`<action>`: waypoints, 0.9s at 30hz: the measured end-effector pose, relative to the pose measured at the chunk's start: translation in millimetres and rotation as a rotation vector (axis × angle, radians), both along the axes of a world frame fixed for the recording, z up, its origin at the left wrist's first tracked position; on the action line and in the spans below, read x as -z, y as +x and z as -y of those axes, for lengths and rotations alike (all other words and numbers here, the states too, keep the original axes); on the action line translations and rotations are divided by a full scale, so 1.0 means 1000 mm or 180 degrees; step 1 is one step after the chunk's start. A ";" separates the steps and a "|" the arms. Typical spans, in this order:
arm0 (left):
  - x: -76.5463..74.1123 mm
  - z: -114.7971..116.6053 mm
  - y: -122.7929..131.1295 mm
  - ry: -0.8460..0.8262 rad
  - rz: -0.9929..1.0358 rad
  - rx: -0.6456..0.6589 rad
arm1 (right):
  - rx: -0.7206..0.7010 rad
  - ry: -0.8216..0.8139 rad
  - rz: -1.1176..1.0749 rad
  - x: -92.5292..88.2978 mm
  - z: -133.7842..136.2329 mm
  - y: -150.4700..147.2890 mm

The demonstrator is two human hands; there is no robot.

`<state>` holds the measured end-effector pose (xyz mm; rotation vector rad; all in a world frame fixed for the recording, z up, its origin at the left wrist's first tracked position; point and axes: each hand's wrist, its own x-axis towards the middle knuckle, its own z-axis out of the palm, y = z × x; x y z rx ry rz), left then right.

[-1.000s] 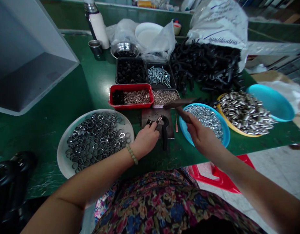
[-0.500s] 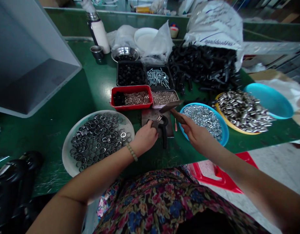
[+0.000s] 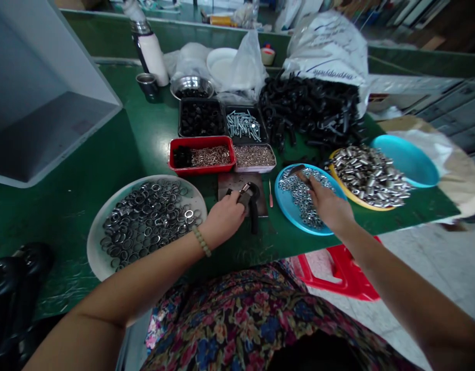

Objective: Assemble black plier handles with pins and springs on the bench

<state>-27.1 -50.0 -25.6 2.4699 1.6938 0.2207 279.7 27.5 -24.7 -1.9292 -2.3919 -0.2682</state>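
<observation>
My left hand [image 3: 226, 219], closed, grips a black plastic handle part [image 3: 254, 214] with a ring at its top and a small shiny metal piece [image 3: 244, 189] beside the ring. The part rests over a flat metal plate [image 3: 263, 207]. In my right hand [image 3: 332, 207] is a hammer [image 3: 298, 170], its head over a blue basin [image 3: 284, 210] of small metal nuts [image 3: 305, 198]; whether my fingers touch the nuts I cannot tell. Between plate and basin lies a small tool with a pink handle [image 3: 271, 200].
A white round tray [image 3: 96, 242] of metal rings lies left. Behind the plate stand a red tray [image 3: 214, 168] of pins, a white tray [image 3: 255, 168] of rivets, and black trays. Metal sleeves [image 3: 371, 178] and a sack [image 3: 330, 51] with black handles are at right.
My right hand has moved right with the hammer, from beside the plate to over the blue basin. My left hand keeps its grip on the black part. The view has shifted slightly.
</observation>
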 end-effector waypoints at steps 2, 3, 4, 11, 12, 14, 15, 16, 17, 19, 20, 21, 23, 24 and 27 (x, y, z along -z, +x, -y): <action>0.004 -0.003 0.001 -0.0069 -0.0006 0.0054 | -0.0280 0.0253 0.0210 0.004 0.001 -0.001; 0.006 -0.004 0.001 -0.0088 0.0011 0.0058 | -0.0535 0.0351 0.0248 0.006 0.006 -0.008; 0.007 -0.004 0.001 -0.0096 0.0035 0.0047 | -0.0850 0.0383 0.0281 0.007 0.011 -0.019; 0.009 -0.002 -0.001 -0.0107 0.0132 -0.0049 | -0.1882 0.0067 0.0856 0.011 0.017 -0.083; 0.009 -0.002 -0.001 -0.0103 0.0142 -0.0043 | -0.1961 0.0021 0.0903 0.011 0.012 -0.084; 0.010 -0.003 -0.001 -0.0089 0.0151 -0.0038 | -0.2057 -0.0015 0.0931 0.010 0.005 -0.082; 0.010 -0.003 -0.001 -0.0090 0.0151 -0.0036 | -0.2013 0.0022 0.0934 0.009 0.004 -0.081; 0.011 -0.003 -0.002 -0.0098 0.0150 -0.0037 | -0.1924 0.0100 0.0945 0.007 0.003 -0.080; 0.011 -0.003 -0.002 -0.0112 0.0150 -0.0040 | -0.1812 0.0200 0.0970 0.006 0.004 -0.082; 0.012 -0.003 -0.002 -0.0133 0.0164 -0.0059 | -0.1645 0.0349 0.1056 0.005 0.006 -0.087; 0.013 -0.003 -0.002 -0.0134 0.0171 -0.0069 | -0.1626 0.0339 0.1088 0.005 0.006 -0.091; 0.013 -0.003 -0.003 -0.0125 0.0176 -0.0082 | -0.1634 0.0279 0.1100 0.005 0.004 -0.095; 0.013 -0.002 -0.003 -0.0097 0.0186 -0.0088 | -0.1642 0.0135 0.1085 0.008 -0.002 -0.102; 0.013 -0.002 -0.004 -0.0082 0.0194 -0.0088 | -0.1645 0.0101 0.1061 0.009 -0.006 -0.104; 0.012 -0.002 -0.005 -0.0065 0.0210 -0.0077 | -0.1771 0.0083 0.0907 0.009 -0.015 -0.099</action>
